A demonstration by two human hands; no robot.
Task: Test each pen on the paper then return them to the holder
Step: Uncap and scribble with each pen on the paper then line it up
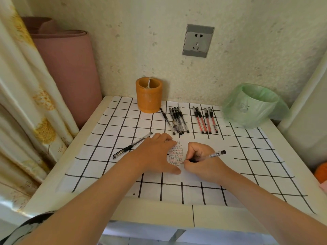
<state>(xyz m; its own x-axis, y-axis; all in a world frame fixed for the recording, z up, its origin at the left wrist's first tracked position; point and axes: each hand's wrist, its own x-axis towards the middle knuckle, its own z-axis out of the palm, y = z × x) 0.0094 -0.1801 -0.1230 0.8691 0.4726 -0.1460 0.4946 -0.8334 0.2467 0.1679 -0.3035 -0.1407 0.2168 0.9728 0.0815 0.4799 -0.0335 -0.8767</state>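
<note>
My right hand (201, 160) grips a pen (215, 154) with its tip on the white paper (177, 154), which carries rows of small black and red marks. My left hand (157, 152) lies flat on the paper's left side, fingers spread. Another black pen (131, 147) rests on the table left of that hand. The orange cylindrical holder (149, 94) stands at the back. Right of it lie several black pens (177, 121) and several red pens (205, 120) in rows.
A bin lined with a green bag (251, 105) stands at the back right. The table carries a white cloth with a black grid (109, 131). A pink roll (69, 68) and curtain stand at left. A wall socket (197, 40) is above.
</note>
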